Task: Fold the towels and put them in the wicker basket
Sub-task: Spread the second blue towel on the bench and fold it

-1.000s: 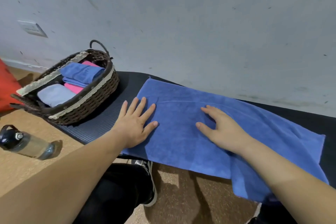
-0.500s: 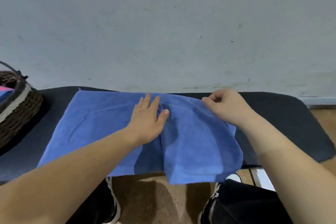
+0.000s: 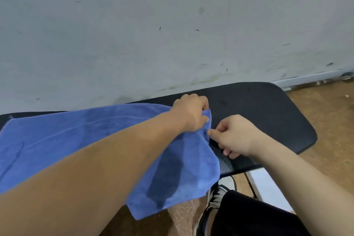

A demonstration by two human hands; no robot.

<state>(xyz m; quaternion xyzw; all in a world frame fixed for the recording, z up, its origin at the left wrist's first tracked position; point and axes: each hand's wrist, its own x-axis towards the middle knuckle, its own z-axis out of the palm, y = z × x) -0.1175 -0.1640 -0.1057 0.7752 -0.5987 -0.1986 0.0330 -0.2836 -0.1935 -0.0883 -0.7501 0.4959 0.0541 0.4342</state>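
Observation:
A blue towel (image 3: 76, 140) lies spread along the black padded bench (image 3: 268, 117), and its near right part hangs over the front edge. My left hand (image 3: 191, 113) reaches across the towel and is closed on its far right corner. Just to the right, my right hand (image 3: 237, 136) has curled fingers, with thumb and forefinger pinched at the towel's right edge. My left forearm hides the middle of the towel. The wicker basket is out of view.
A grey wall (image 3: 172, 34) rises straight behind the bench. The bench's rounded right end stands over brown floor (image 3: 329, 120). Below the front edge are my dark trouser leg and a shoe (image 3: 216, 197), and a white object (image 3: 268, 188) sits under the bench.
The view swung right and the basket left the frame. My left hand slid from the towel's middle to its far right corner and closed on it. My right hand dropped to the right edge.

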